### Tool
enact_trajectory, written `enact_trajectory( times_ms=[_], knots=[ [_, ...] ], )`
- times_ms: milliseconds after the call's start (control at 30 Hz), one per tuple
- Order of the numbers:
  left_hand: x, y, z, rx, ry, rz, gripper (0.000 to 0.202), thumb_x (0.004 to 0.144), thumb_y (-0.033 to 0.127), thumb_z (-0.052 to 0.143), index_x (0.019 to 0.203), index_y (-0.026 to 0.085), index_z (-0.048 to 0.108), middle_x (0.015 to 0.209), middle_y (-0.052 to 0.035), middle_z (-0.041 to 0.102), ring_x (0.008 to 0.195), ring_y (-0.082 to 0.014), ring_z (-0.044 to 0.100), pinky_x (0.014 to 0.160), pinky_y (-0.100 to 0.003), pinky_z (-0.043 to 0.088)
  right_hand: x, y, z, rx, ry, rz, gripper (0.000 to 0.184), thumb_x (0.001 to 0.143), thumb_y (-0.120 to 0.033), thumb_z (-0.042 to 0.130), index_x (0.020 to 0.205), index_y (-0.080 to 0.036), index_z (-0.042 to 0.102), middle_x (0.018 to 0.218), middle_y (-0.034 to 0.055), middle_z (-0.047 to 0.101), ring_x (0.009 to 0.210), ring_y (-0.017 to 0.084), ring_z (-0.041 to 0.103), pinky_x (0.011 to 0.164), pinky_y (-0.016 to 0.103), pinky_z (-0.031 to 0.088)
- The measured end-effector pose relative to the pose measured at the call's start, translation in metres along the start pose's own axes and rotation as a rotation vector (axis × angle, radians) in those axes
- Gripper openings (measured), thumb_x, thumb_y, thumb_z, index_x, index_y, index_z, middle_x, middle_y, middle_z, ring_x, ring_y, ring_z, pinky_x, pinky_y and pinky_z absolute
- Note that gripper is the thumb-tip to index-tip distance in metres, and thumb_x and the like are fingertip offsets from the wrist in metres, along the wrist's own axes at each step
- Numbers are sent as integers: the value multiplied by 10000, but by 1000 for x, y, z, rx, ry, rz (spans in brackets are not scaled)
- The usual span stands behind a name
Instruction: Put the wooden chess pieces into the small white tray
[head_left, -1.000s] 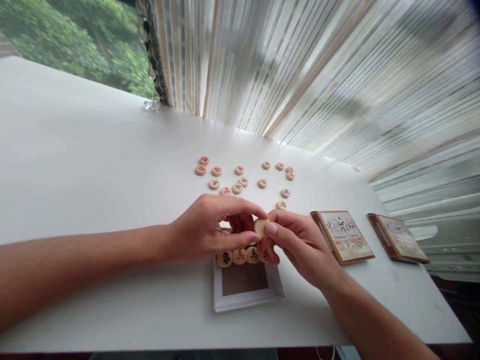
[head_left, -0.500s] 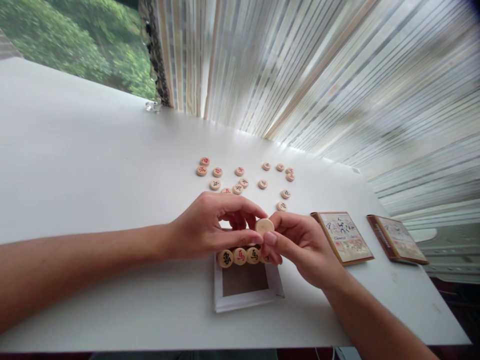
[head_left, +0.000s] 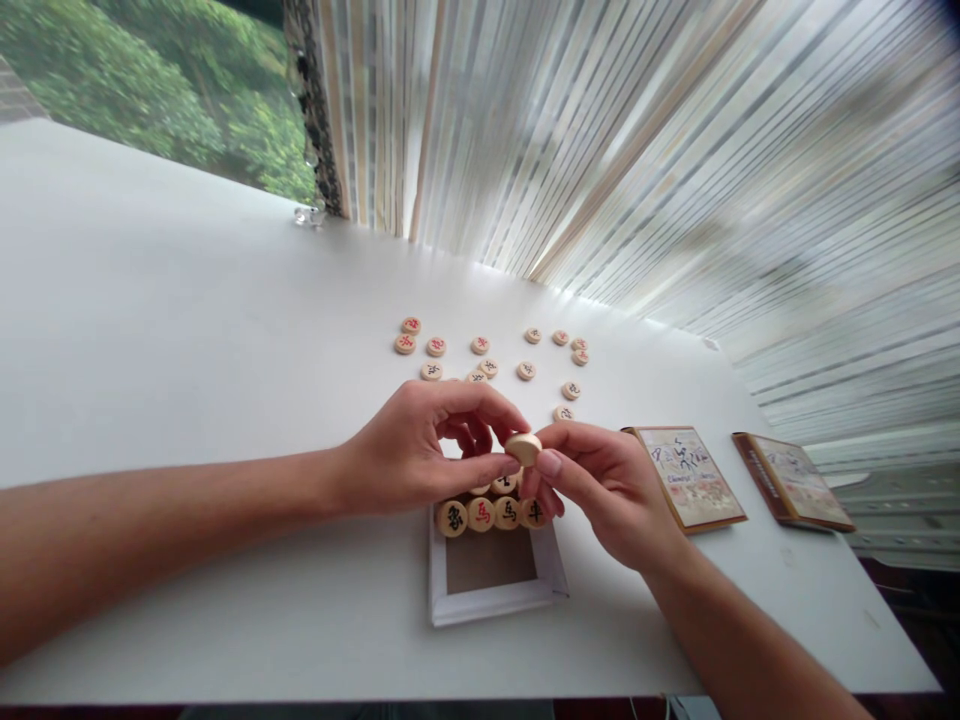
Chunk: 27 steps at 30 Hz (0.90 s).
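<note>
Between the fingertips of my left hand [head_left: 442, 440] and my right hand [head_left: 600, 485] is one round wooden Chinese chess piece [head_left: 523, 448], tilted, its blank side towards me. Both hands are closed in a pinch on its edges. Just below them lies an open white box [head_left: 487, 608] with a brown bottom. Inside it, a row of pieces shows black and red characters, among them a piece with a red character [head_left: 481, 515]. Behind that row is another piece with a black character [head_left: 505, 482]; my fingers hide the rest of the box's far part.
Several loose chess pieces [head_left: 480, 345] with red or black characters lie scattered beyond my hands on the white table [head_left: 225, 330]. Two flat printed covers stand to the right, a nearer one [head_left: 690, 475] and a farther one [head_left: 795, 480]. A striped curtain [head_left: 525, 130] borders the table's far side.
The piece in my fingertips has turned from nearly face-on to tilted and shifted slightly left. My right hand has moved a little, uncovering more of the pieces in the box.
</note>
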<state>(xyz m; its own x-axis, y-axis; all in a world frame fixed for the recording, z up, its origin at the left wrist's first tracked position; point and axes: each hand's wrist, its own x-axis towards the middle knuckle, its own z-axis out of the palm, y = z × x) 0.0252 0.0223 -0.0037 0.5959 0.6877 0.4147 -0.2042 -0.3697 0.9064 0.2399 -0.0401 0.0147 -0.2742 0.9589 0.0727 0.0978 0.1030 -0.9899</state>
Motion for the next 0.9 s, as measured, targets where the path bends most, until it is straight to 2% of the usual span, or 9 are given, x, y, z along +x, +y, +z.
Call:
enact_trajectory(
  times_ms=[100,200,300,400,533,633,767,900],
  knots=[
    [1,-2,-2,108,12,78,93,859,97,777,949,114,761,828,-63,751,686,-125,694,607,-214,598,0,-1,-1,-90,34,-59,194,988,-358,748,957,-168,769,713,32,752,532,111,627,476,214,515],
    [1,-3,-5,234,9,236,105,868,69,757,922,156,778,869,-66,760,700,-124,690,611,-213,596,-1,0,-3,-183,36,-114,164,979,-331,759,1015,-171,770,758,44,776,598,138,683,528,238,555],
    [0,-3,-8,349,0,367,120,897,78,754,932,188,788,928,-73,771,774,-143,725,685,-231,623,-3,2,-6,-286,12,-152,159,967,-304,771,1068,-181,767,820,60,785,678,169,714,588,276,585],
    [-3,-2,-10,438,-46,439,118,933,84,739,964,186,788,956,-86,773,836,-153,749,779,-241,630,-5,3,-7,-399,-14,-189,161,928,-279,808,1054,-190,761,795,42,753,658,162,667,592,293,565],
    [-6,-2,-9,495,-114,443,95,970,130,714,988,196,780,1001,-97,773,850,-151,751,781,-223,623,-5,-4,-6,-547,-30,-272,136,890,-222,810,1003,-199,739,748,3,711,612,137,620,565,277,526],
    [-5,-2,-9,457,-127,437,142,917,68,711,984,180,765,995,-95,755,834,-156,737,767,-234,615,-5,-9,-6,-638,-31,-314,130,857,-172,784,959,-214,715,767,0,696,641,144,599,582,289,502],
    [0,-7,-12,385,-15,365,320,788,-39,615,1020,148,733,951,-76,716,754,-141,667,644,-236,571,-7,-13,-4,-674,-89,-375,185,855,-149,780,1011,-212,702,848,32,707,773,188,618,728,345,530],
    [6,-16,-20,437,95,307,316,771,-42,581,977,154,720,906,-56,719,753,-138,645,643,-238,554,-12,-14,7,-675,-244,-422,228,852,-118,779,1059,-185,712,899,55,698,838,200,584,749,323,524]
  ],
)
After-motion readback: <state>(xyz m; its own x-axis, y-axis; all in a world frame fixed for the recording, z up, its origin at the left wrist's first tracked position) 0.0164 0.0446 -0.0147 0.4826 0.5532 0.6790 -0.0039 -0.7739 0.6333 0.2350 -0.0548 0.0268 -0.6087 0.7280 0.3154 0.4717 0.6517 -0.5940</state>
